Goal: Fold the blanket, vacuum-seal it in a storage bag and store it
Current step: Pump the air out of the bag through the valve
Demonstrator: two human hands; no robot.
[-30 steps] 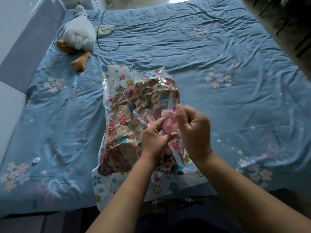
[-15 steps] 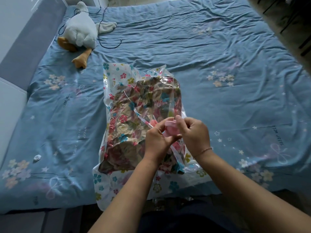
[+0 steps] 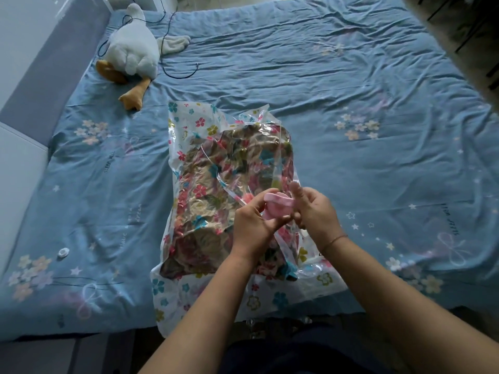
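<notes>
The two hands are covering the near right part of the storage bag (image 3: 189, 122), so the place where the pink valve cap (image 3: 278, 207) is meeting the plastic is not showing, and I cannot tell if the cap is sitting fast on the bag. The forearms are hiding part of the bag's near edge. The top right corner of the view is blurred and dark, and I cannot make out what is there.

The bag is lying on the blue bed sheet (image 3: 364, 85) with the flowered blanket (image 3: 232, 157) folded inside it, the plastic wrinkling tightly over the cloth. The bag's near end is hanging a little over the bed's near edge. Wide bare sheet is lying to the right of the bag and beyond it. A plush goose (image 3: 132, 52) with a black cable (image 3: 175, 68) beside it is resting near the far left corner, well apart from the bag. A small white round piece (image 3: 63, 252) is lying on the sheet at the left.

The left hand (image 3: 251, 228) is curling its fingers round the cap from below. The right hand (image 3: 316, 214) is pinching the cap's right end between thumb and fingers.
</notes>
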